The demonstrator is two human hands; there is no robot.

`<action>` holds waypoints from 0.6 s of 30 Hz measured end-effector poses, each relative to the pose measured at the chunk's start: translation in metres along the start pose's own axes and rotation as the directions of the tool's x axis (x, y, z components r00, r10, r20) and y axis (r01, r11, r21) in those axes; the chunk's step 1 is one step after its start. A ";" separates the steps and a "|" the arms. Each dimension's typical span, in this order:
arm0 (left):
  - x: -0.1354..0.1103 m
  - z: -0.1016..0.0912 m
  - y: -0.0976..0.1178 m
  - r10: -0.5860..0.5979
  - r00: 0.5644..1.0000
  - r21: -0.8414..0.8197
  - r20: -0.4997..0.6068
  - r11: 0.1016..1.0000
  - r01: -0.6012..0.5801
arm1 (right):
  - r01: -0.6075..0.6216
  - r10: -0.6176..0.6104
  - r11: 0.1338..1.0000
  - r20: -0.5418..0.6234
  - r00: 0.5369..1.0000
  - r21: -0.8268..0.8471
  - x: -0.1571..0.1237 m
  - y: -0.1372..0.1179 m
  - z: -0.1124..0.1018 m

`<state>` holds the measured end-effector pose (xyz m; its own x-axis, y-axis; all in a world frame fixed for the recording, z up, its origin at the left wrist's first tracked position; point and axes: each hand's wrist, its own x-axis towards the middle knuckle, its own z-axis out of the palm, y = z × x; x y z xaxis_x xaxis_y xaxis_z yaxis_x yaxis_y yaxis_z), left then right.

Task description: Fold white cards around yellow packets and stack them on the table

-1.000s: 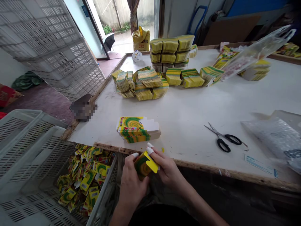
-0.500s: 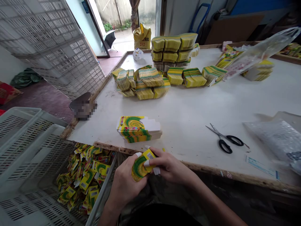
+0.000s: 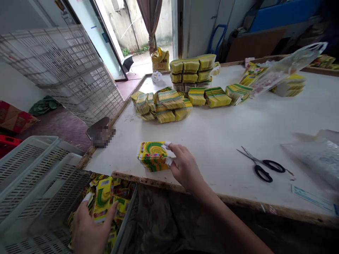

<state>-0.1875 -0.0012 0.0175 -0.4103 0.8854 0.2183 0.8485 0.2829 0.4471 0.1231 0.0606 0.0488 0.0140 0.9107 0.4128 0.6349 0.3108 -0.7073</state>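
Worktable (image 3: 212, 134), white-topped and edged with worn wood, set before an open doorway where a yellow sack (image 3: 160, 63) stands. Toward its far side, bundled packets (image 3: 169, 100) lie in rows, with a taller block (image 3: 192, 72) of bundles behind them. Near edge: a stack of printed cartons (image 3: 153, 155), yellow and green, lies flat. The right hand (image 3: 185, 165), fingertips capped in white, has thumb and forefinger at the stack's right end; whether they grip a carton I cannot tell. The left hand (image 3: 90, 225) reaches over a crate (image 3: 128, 211) beside the table, fingers parted and unclenched, just beside a yellow carton (image 3: 102, 195) atop the others heaped inside. Black-handled scissors (image 3: 262, 165) lie spread at right, well apart from both hands.
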 end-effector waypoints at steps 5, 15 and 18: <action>-0.018 0.016 0.003 0.008 0.997 -0.181 0.079 0.983 0.006 | -0.058 0.113 0.960 0.190 0.975 -0.274 0.028 0.002 0.019; -0.058 0.050 0.087 0.164 0.938 -0.872 0.307 0.443 0.208 | -0.068 0.043 0.990 0.199 0.979 0.123 0.000 -0.013 0.013; -0.061 0.045 0.116 0.089 0.950 -0.951 0.299 -0.056 0.305 | -0.205 0.014 0.848 0.365 0.931 0.489 -0.034 -0.029 0.019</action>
<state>-0.0487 -0.0052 0.0170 -0.2144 0.9767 -0.0124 -0.4899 -0.0965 0.8664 0.0899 0.0256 0.0440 -0.2595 0.9515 0.1649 0.1576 0.2102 -0.9649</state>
